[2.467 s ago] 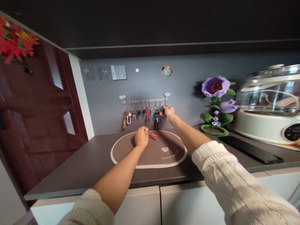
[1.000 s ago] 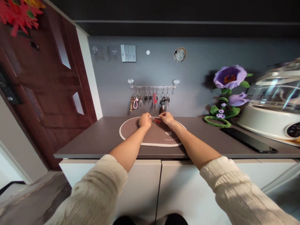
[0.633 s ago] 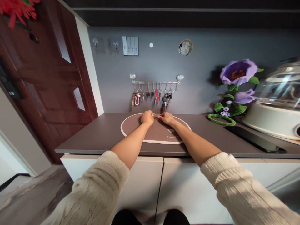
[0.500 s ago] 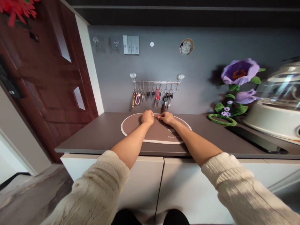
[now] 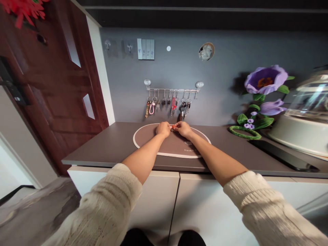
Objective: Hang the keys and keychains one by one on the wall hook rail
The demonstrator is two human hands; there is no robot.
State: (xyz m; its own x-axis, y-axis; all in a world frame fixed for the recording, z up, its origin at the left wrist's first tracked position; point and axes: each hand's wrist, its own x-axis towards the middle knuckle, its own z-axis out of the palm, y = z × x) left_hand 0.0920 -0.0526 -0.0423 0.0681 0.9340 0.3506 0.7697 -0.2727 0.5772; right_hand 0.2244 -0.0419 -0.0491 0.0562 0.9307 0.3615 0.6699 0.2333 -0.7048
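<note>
Over the back part of an oval brown mat [image 5: 146, 138] with a white rim, both hands nearly meet. My left hand [image 5: 163, 129] is closed, its fingertips by a small object between the hands; most of what it grips is hidden. With pinched fingers, my right hand [image 5: 183, 129] holds a small orange-red item [image 5: 174, 126], too small to name surely. Just behind them, a clear hook rail [image 5: 173, 90] on the grey wall carries several keys and key rings, among them a pink clip [image 5: 152, 108] and a red strap [image 5: 173, 103].
A purple flower decoration [image 5: 266, 80] with a green ring base stands to the right, beside a black phone-like slab [image 5: 283, 155] and a white appliance with a clear dome [image 5: 302, 130]. A dark red door [image 5: 58, 85] is at the left. The counter's front edge [image 5: 143, 165] runs below my forearms.
The orange-red item now shows between my fingers, where a small metallic glint showed before. Both hands stay close together over the mat. The view has shifted slightly.
</note>
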